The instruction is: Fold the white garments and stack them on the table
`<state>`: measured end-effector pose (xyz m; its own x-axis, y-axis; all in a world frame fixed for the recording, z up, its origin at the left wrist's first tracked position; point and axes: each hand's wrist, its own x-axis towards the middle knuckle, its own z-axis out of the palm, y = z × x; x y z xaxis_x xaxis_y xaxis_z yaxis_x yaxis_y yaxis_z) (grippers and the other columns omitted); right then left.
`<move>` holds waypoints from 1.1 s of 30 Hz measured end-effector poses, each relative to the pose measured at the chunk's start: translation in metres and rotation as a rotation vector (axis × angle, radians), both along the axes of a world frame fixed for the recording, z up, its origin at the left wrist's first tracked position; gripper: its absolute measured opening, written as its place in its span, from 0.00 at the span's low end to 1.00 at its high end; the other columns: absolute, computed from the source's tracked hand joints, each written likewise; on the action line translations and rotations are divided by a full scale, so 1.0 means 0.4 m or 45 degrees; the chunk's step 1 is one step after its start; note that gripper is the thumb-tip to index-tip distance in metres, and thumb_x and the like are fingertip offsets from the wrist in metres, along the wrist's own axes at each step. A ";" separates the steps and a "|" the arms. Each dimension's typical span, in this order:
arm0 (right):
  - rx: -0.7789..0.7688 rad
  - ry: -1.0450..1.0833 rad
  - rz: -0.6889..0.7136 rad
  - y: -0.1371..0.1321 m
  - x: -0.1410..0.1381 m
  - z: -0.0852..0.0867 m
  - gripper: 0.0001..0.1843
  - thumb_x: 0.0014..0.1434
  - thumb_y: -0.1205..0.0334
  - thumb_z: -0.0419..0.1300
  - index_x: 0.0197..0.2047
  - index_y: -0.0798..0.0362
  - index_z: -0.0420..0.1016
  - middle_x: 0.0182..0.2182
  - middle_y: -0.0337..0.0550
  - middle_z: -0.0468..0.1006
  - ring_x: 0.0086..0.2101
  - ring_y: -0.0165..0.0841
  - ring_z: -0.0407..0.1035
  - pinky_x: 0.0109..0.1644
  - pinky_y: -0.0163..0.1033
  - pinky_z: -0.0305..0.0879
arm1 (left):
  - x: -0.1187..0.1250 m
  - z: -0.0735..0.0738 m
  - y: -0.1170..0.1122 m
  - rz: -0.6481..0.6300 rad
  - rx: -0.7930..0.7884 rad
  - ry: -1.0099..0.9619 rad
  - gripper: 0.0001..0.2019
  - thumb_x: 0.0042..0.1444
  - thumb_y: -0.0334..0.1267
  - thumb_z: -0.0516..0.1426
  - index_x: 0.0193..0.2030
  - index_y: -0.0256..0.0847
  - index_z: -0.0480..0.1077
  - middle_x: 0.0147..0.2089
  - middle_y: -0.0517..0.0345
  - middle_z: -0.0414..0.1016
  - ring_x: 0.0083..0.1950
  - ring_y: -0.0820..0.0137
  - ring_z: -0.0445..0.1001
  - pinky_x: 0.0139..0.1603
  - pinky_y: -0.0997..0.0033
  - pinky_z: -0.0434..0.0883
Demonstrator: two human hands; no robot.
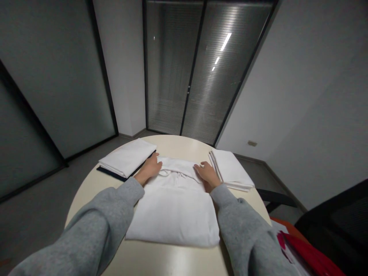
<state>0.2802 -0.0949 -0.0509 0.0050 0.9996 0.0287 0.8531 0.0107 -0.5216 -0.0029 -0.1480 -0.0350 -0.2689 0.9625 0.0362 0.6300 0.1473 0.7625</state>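
A white garment point(176, 211), perhaps a hooded top, lies folded flat in the middle of the round table. Its far end is turned into a band point(179, 165), with gathered creases just below it. My left hand point(151, 168) is closed at the band's left end, beside a stack of folded cloth. At the opposite end, my right hand point(207, 174) has its thumb and fingers curled on the band's edge. Some fingertips of both hands are hidden by the hands themselves or the fabric.
Folded white cloth point(129, 155) rests on a dark piece point(110, 173) at the table's left. More folded white cloth point(232, 168) lies on the right. The pale round table point(172, 140) curves away beyond. A dark chair point(339, 222) with red fabric point(310, 253) stands at the right.
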 end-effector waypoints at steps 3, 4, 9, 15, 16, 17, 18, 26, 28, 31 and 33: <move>0.032 0.178 -0.010 0.018 0.002 -0.032 0.21 0.69 0.51 0.63 0.60 0.53 0.72 0.47 0.45 0.79 0.43 0.37 0.76 0.50 0.48 0.74 | 0.009 -0.001 -0.004 -0.024 0.052 -0.201 0.27 0.67 0.34 0.55 0.72 0.40 0.59 0.62 0.41 0.75 0.49 0.64 0.81 0.49 0.67 0.76; 0.049 0.233 0.002 0.017 0.001 -0.034 0.21 0.69 0.54 0.62 0.61 0.53 0.71 0.45 0.44 0.79 0.41 0.36 0.75 0.47 0.46 0.74 | 0.012 0.001 -0.010 -0.026 0.080 -0.295 0.28 0.66 0.34 0.55 0.72 0.42 0.59 0.62 0.42 0.74 0.47 0.66 0.81 0.45 0.70 0.77; 0.133 0.379 0.110 -0.012 0.010 -0.008 0.25 0.64 0.59 0.55 0.63 0.54 0.71 0.36 0.40 0.76 0.34 0.33 0.73 0.37 0.37 0.69 | 0.013 0.007 -0.066 -0.089 0.230 -0.812 0.30 0.56 0.28 0.60 0.67 0.43 0.66 0.59 0.47 0.73 0.39 0.70 0.79 0.37 0.72 0.77; 0.128 0.132 0.277 -0.073 0.021 0.006 0.20 0.62 0.62 0.55 0.56 0.50 0.77 0.37 0.41 0.77 0.37 0.35 0.73 0.45 0.39 0.67 | -0.018 -0.026 -0.110 -0.279 0.114 -0.026 0.26 0.55 0.24 0.53 0.61 0.38 0.71 0.53 0.49 0.73 0.40 0.68 0.77 0.45 0.68 0.77; 0.127 0.063 0.299 -0.082 0.017 0.004 0.20 0.62 0.64 0.55 0.55 0.50 0.77 0.38 0.42 0.78 0.40 0.36 0.73 0.48 0.40 0.66 | -0.020 -0.031 -0.113 -0.306 0.133 0.125 0.25 0.55 0.23 0.53 0.59 0.38 0.73 0.52 0.49 0.72 0.44 0.66 0.77 0.50 0.65 0.77; 0.132 -0.006 0.314 -0.091 0.012 0.001 0.20 0.63 0.66 0.54 0.56 0.50 0.77 0.41 0.44 0.78 0.42 0.37 0.73 0.50 0.40 0.65 | -0.019 -0.034 -0.115 -0.337 0.162 0.248 0.23 0.55 0.23 0.53 0.57 0.37 0.74 0.52 0.49 0.72 0.47 0.64 0.77 0.54 0.63 0.76; 0.140 -0.072 0.322 -0.099 0.006 -0.001 0.20 0.64 0.67 0.54 0.57 0.49 0.76 0.44 0.46 0.79 0.45 0.38 0.73 0.52 0.41 0.65 | -0.017 -0.034 -0.119 -0.367 0.193 0.340 0.23 0.55 0.23 0.53 0.56 0.37 0.75 0.51 0.49 0.71 0.50 0.63 0.77 0.58 0.62 0.74; 0.235 -0.478 0.341 -0.149 -0.029 0.011 0.19 0.73 0.62 0.48 0.62 0.46 0.70 0.50 0.51 0.75 0.38 0.38 0.76 0.43 0.42 0.67 | 0.033 0.002 -0.184 -0.414 0.505 0.979 0.15 0.65 0.28 0.53 0.53 0.36 0.78 0.71 0.37 0.64 0.72 0.48 0.62 0.72 0.45 0.62; 0.288 -0.540 0.351 -0.158 -0.033 0.025 0.19 0.74 0.61 0.47 0.61 0.48 0.71 0.52 0.54 0.74 0.41 0.42 0.76 0.45 0.46 0.68 | 0.043 -0.001 -0.186 -0.585 0.580 1.001 0.17 0.69 0.33 0.54 0.60 0.38 0.74 0.76 0.43 0.60 0.76 0.51 0.57 0.76 0.46 0.56; 0.416 -0.594 0.382 -0.167 -0.038 0.053 0.19 0.74 0.60 0.47 0.60 0.54 0.73 0.64 0.64 0.66 0.58 0.53 0.68 0.59 0.58 0.63 | 0.054 -0.019 -0.178 -0.774 0.506 0.945 0.19 0.71 0.36 0.53 0.66 0.41 0.70 0.71 0.49 0.71 0.70 0.56 0.67 0.71 0.50 0.64; 0.495 -0.608 0.454 -0.171 -0.043 0.066 0.22 0.74 0.56 0.50 0.64 0.54 0.71 0.71 0.62 0.59 0.67 0.55 0.57 0.69 0.60 0.53 | 0.061 -0.030 -0.172 -0.782 0.465 0.940 0.18 0.71 0.34 0.52 0.65 0.42 0.71 0.66 0.50 0.76 0.64 0.57 0.73 0.64 0.52 0.70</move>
